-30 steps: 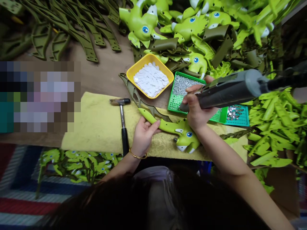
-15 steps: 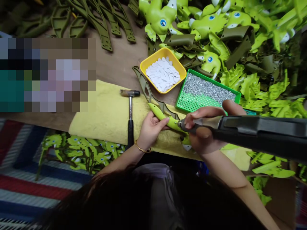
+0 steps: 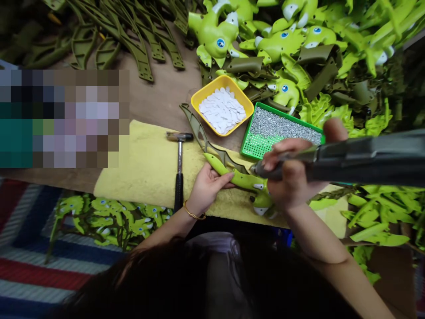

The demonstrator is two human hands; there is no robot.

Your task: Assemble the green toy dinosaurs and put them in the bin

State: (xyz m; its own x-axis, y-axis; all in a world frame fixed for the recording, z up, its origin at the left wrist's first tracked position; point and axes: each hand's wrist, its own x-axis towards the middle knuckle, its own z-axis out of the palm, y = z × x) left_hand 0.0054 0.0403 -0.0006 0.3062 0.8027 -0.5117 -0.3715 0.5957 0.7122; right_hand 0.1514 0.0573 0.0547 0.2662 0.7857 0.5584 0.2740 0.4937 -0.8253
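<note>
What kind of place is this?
Likely a small toy assembly workshop: heaps of green plastic toy parts, a tray of small metal pins, and a power tool held to one toy part.

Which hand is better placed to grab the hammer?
Probably the left hand: it sits closest to the steel, black-handled hammer on the yellow cloth, though it holds the lime-green plastic toy part. The right hand grips a grey-black power tool, farther away.
</note>
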